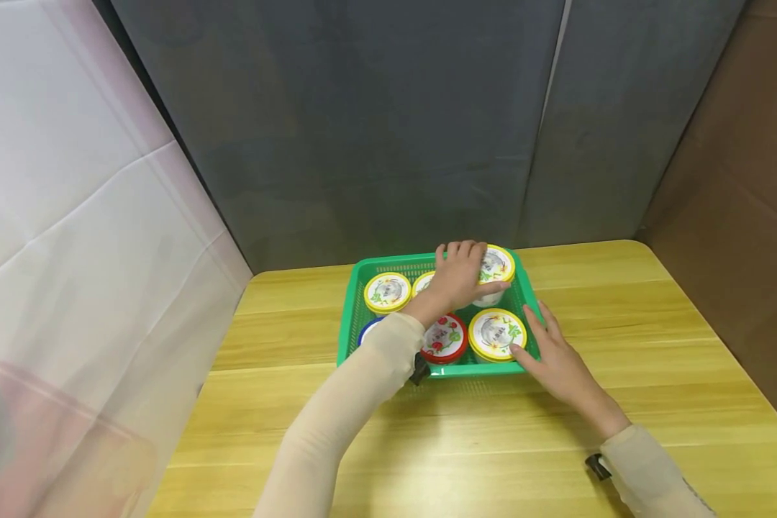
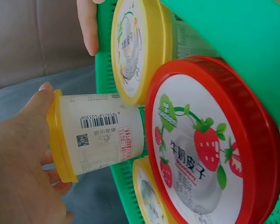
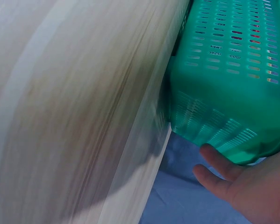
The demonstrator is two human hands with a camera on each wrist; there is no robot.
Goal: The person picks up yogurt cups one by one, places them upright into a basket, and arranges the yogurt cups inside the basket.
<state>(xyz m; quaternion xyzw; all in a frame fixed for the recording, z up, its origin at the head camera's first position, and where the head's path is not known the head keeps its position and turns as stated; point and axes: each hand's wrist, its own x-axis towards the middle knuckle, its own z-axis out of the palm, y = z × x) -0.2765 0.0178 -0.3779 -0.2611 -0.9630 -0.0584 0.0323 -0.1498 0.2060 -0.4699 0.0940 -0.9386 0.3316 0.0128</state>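
Note:
My left hand (image 1: 452, 282) grips a white plastic tub (image 2: 102, 133) with a yellow lid at the back right of a green basket (image 1: 344, 332). The left wrist view shows the fingers around the lid's edge; the lid stands higher than its neighbours. At the basket's right side is my right hand (image 1: 562, 368), fingers extended along the outside. Its thumb lies at the front right rim, close to another yellow-lidded tub (image 1: 500, 335). In the right wrist view, the fingertips (image 3: 207, 150) are against or just beside the basket wall; contact is unclear.
Also in the basket are a red-lidded tub (image 1: 445, 341), a partly hidden blue-lidded tub (image 1: 368, 330) and two yellow-lidded tubs at the back, one at the left (image 1: 388, 291). The basket stands on a wooden table (image 1: 285, 403), near a dark back panel (image 1: 337, 144).

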